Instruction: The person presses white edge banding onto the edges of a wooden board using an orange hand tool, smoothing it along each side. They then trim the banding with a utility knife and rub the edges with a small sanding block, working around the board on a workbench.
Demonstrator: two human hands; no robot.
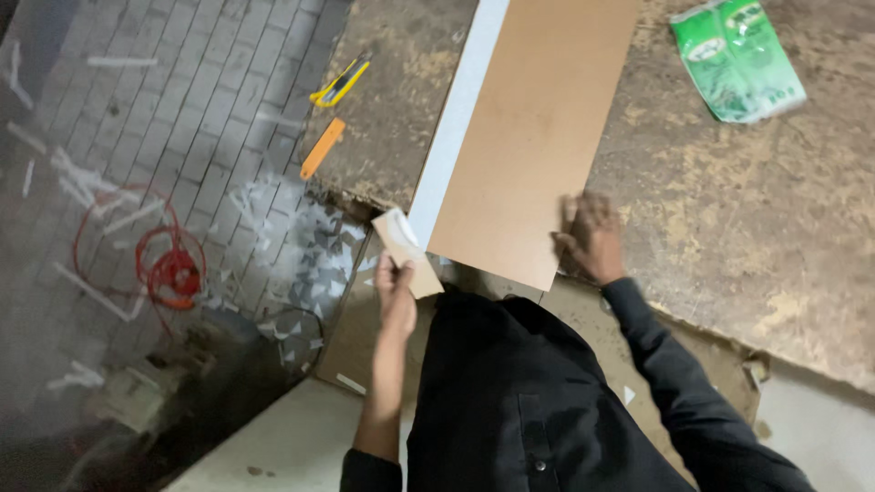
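On floor at far left we see red cord [170, 270] coiled among white offcuts [314, 248], dropped where they fell. At table's left edge lie yellow utility knife [340, 83] and orange tool [322, 148], parked within reach. Our left hand [396, 290] pinches small tan scrap [406, 250] by its lower end, lifted beside board corner. Brown board [533, 128] lies flat on worn table [729, 210], near end overhanging toward us, pale strip [453, 128] along its left side. Our right hand [591, 240], fingers spread, presses board's near right corner, likely steadying it. Green packet [736, 56] sits well apart, far right.
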